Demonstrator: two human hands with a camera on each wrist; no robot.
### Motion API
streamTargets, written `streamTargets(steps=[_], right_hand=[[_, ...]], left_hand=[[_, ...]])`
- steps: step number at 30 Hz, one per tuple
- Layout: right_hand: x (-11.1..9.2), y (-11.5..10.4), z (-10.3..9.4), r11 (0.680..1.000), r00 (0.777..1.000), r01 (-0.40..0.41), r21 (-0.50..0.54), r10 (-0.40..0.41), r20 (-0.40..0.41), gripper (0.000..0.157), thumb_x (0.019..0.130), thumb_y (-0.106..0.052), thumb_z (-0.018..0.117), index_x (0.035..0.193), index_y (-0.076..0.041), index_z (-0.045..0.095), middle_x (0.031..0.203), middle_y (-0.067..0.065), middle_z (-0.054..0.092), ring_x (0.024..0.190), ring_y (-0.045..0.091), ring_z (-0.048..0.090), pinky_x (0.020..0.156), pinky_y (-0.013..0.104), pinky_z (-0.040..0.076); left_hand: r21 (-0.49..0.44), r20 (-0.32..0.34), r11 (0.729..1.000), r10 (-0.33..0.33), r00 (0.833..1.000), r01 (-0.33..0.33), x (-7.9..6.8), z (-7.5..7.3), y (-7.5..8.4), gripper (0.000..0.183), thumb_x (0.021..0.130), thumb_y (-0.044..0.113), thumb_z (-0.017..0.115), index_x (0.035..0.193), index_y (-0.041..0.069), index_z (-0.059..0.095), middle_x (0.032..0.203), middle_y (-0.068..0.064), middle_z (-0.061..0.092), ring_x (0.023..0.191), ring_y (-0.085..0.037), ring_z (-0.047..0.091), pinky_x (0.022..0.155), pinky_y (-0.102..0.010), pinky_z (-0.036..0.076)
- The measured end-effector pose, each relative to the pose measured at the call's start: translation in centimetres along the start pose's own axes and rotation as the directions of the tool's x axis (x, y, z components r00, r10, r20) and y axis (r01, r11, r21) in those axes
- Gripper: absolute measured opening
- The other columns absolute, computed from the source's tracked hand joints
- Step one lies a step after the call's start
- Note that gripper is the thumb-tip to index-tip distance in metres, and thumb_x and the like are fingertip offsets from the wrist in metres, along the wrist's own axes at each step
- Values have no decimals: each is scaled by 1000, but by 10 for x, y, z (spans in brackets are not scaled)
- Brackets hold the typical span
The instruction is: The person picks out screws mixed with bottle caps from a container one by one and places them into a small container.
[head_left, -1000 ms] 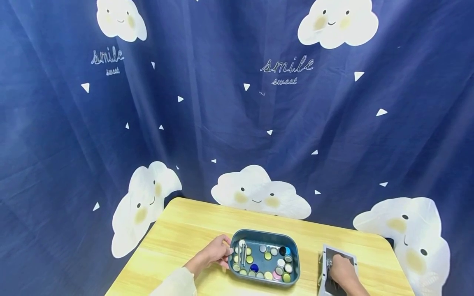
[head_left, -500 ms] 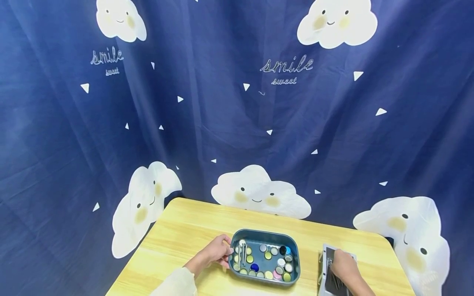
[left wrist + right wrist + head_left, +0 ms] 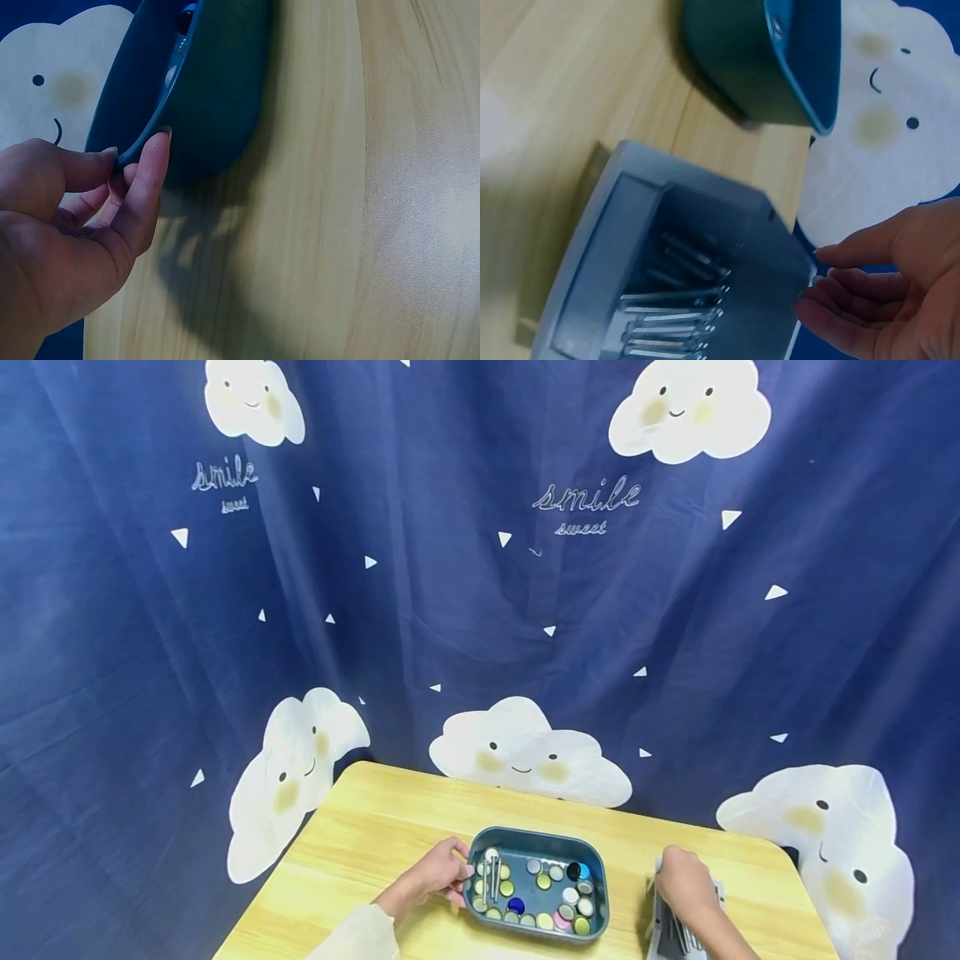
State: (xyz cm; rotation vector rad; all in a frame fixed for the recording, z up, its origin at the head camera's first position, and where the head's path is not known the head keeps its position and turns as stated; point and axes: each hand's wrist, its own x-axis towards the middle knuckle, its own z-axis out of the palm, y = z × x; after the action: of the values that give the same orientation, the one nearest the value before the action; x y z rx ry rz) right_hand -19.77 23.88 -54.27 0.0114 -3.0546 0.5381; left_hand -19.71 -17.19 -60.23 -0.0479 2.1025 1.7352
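Note:
In the head view my left hand (image 3: 441, 870) pinches the left rim of a dark teal plastic box (image 3: 536, 837). The left wrist view shows the thumb inside that rim and fingers outside. Round, coloured bottle caps (image 3: 543, 922) lie in the box, with several slim metal rods (image 3: 494, 878) across some at the left. Over to the right, my right hand (image 3: 686, 883) pinches the far rim of a grey box (image 3: 641, 161), thumb on one side and fingertips on the other. Several shiny, slim metal rods (image 3: 667, 319) lie inside it, partly covered by the hand in the head view.
Both boxes are on a light wooden table (image 3: 397, 797), with a strip of wood between them. Behind the table hangs a dark blue curtain (image 3: 450, 610) printed with white clouds and triangles.
My right hand has come up out of the grey box's inside to its far rim. More rods show below the hand. My left hand stays on the teal box.

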Motion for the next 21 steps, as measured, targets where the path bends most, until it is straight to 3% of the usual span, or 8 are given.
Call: streamTargets(steps=[5, 8, 15, 21], right_hand=[[3, -18, 2, 998, 998, 60, 28, -59, -29, 43, 70, 7, 58, 52, -21, 30, 53, -8, 21, 52, 13, 24, 44, 22, 22], [8, -33, 4, 994, 994, 97, 48, -95, -47, 47, 70, 5, 59, 54, -23, 25, 54, -10, 15, 55, 12, 19, 48, 21, 15], [18, -71, 11, 985, 993, 117, 124, -116, -13, 51, 70, 6, 61, 55, -23, 21, 57, -10, 11, 59, 12, 12, 55, 23, 9], [23, -102, 32, 976, 991, 125, 178, -130, 15, 55, 74, 4, 70, 51, -21, 26, 53, -11, 15, 53, 11, 18, 51, 21, 16]], left_hand=[[-8, 2, 1000, -6, 1000, 6, 0, 0, -1, 30, 96, -1, 58, 123, -7, 47, 76, -8, 58, 55, -12, 56, 54, -30, 68], [-5, -2, 1000, 1, 1000, -1, -1, -1, -1, 30, 96, -1, 58, 123, -8, 47, 77, -8, 58, 56, -12, 56, 54, -30, 68], [-17, -3, 1000, -1, 1000, 1, -4, 0, -2, 29, 96, -3, 58, 122, -8, 48, 77, -9, 58, 55, -13, 55, 52, -30, 68], [-3, -11, 1000, 7, 1000, -7, -2, 1, -1, 29, 96, -1, 58, 123, -7, 47, 78, -10, 59, 56, -13, 56, 52, -29, 68]])
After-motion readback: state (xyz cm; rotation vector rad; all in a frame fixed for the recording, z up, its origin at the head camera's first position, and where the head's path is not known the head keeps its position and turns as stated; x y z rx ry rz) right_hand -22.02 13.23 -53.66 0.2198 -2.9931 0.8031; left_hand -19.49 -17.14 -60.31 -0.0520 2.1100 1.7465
